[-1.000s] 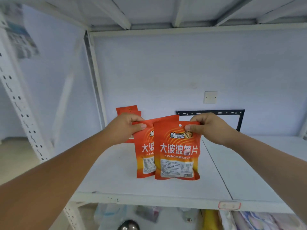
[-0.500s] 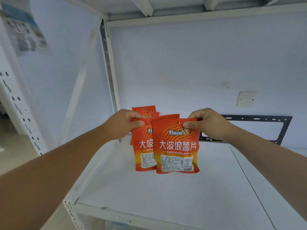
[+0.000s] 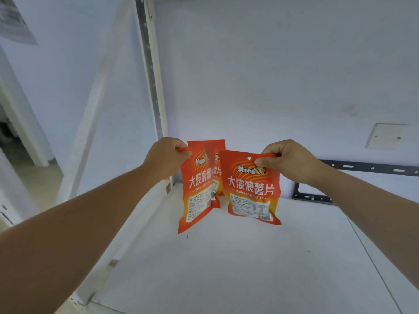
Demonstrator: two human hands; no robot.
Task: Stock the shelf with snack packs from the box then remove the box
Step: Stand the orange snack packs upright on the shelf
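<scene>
Two orange-red snack packs with white Chinese lettering hang over the white shelf board (image 3: 226,268). My left hand (image 3: 166,156) pinches the top edge of the left snack pack (image 3: 197,191), which is tilted with its bottom toward me. My right hand (image 3: 288,160) pinches the top right corner of the right snack pack (image 3: 250,189), which faces me upright. Behind them a third snack pack (image 3: 216,155) stands at the back left corner of the shelf, partly hidden. The box is not in view.
A white perforated upright post (image 3: 149,64) rises at the shelf's back left corner. A black metal bracket (image 3: 371,168) and a white wall plate (image 3: 385,135) sit on the back wall at right. A seam (image 3: 371,257) runs across the board at right.
Both hands have carried the packs deeper into the shelf toward the back left corner. The two packs have separated, and the left one has tilted. The view has moved closer and left.
</scene>
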